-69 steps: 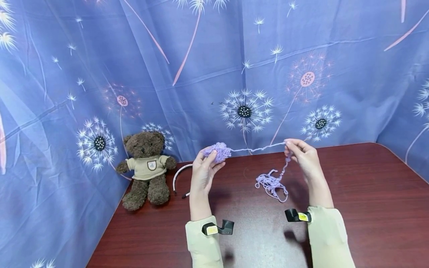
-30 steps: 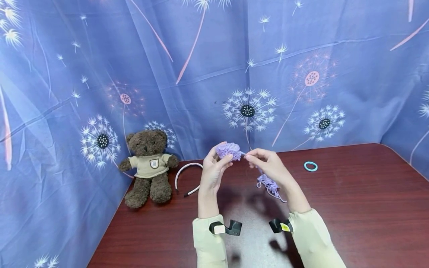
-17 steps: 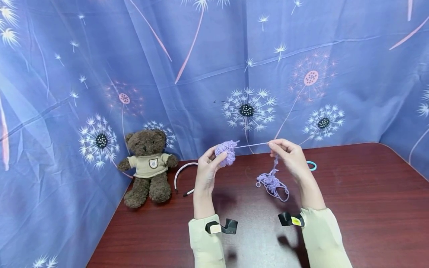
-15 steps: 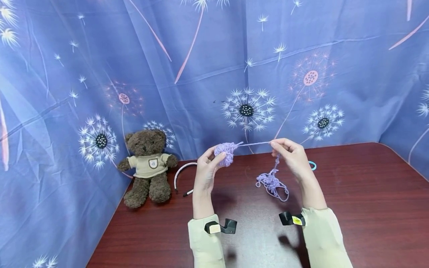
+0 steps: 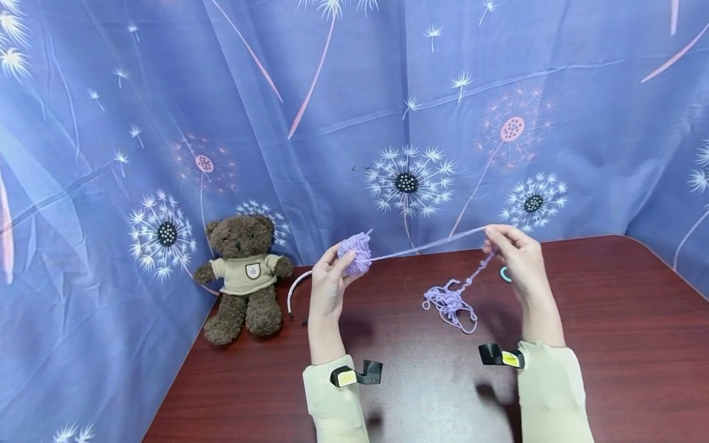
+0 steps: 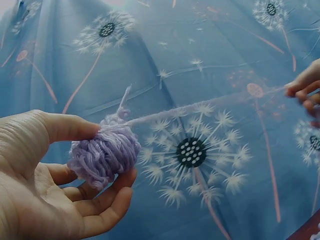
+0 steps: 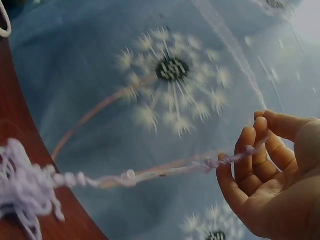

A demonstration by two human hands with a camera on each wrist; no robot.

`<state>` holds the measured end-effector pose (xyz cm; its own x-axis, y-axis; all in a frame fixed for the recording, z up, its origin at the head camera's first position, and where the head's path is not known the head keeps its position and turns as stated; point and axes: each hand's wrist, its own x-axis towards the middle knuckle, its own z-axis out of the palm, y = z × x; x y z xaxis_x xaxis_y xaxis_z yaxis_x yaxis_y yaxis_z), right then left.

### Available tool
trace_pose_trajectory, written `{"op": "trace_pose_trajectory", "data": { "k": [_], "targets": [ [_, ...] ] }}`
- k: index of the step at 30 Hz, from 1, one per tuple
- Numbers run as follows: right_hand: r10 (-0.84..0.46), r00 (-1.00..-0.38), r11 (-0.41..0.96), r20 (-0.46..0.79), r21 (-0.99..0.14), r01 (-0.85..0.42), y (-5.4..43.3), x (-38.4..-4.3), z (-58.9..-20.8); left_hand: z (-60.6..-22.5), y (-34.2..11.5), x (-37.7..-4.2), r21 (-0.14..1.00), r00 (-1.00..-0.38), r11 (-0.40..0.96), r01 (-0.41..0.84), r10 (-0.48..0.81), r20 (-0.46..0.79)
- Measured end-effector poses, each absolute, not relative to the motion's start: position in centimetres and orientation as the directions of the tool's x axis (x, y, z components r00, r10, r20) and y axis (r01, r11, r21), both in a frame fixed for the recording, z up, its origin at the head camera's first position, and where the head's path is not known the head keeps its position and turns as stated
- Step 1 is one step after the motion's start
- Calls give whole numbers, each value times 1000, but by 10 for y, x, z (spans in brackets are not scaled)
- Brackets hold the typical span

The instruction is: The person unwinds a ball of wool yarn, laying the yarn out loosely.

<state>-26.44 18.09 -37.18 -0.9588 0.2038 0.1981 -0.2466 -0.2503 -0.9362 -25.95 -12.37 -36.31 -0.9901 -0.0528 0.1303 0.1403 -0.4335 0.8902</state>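
A small wound ball of lilac yarn is held up between the thumb and fingers of my left hand. In the left wrist view a short yarn end sticks up from the top of the ball. A strand of yarn runs taut from the ball to my right hand, which pinches it between thumb and forefinger. Past the right fingers the strand turns kinked and drops to a loose tangle of the same yarn on the table.
A brown teddy bear in a beige shirt sits at the table's left edge. Beside it lies a white headband, partly behind my left hand. A turquoise ring shows behind my right wrist. A blue dandelion-print curtain borders the dark red table.
My right hand came close to the ball, then drew away to the right, lengthening the strand. My left hand has shifted slightly left with the ball. The tangle stays on the table.
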Motion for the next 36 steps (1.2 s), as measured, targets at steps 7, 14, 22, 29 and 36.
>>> {"op": "trace_pose_trajectory", "data": {
  "k": [7, 14, 22, 29, 36],
  "targets": [
    [268, -947, -406, 176, -871, -277, 202, -263, -378, -366, -134, -259, 883, -992, -453, 125, -60, 110],
    [197, -966, -259, 166, -941, -215, 192, -265, -378, -367, -128, -256, 911, -971, -403, 89, 167, 169],
    [-17, -986, 95, 165, -982, -165, 156, -270, -375, -364, -115, -255, 914, -955, -396, 87, 228, 189],
    [-199, -957, 270, 211, -927, -261, 106, -268, -375, -363, -110, -257, 927, -967, -363, 92, 190, 170],
    [-386, -910, 226, 151, -941, -252, 59, -258, -379, -363, -108, -258, 922, -981, -373, 104, 115, 157]
  ]
}}
